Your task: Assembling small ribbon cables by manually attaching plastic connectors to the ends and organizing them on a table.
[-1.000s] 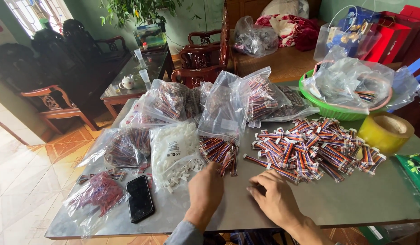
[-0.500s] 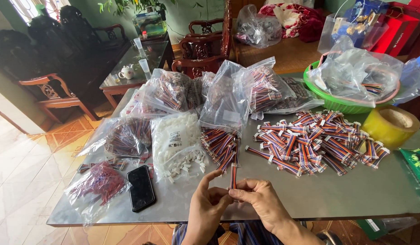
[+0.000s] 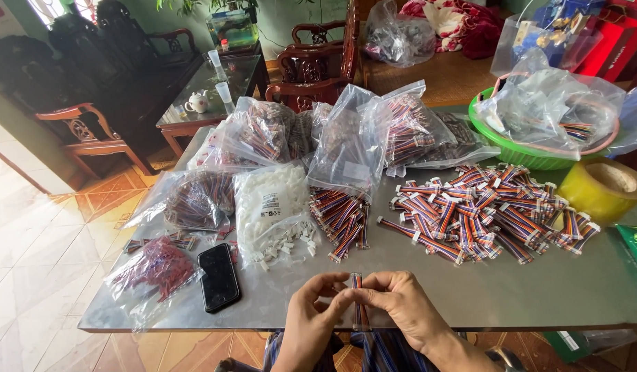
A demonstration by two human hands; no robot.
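We are pinching one striped ribbon cable (image 3: 357, 281) upright between our left hand (image 3: 315, 310) and right hand (image 3: 401, 306), fingers closed on it, above the near edge of the table (image 3: 539, 296). A black phone (image 3: 218, 277) is lying toward the near left corner.

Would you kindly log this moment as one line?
left hand: holds cable | right hand: holds cable | cable pile: behind, apart | phone: left

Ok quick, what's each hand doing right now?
Left hand: closed, pinching the striped ribbon cable.
Right hand: closed, pinching the same cable.
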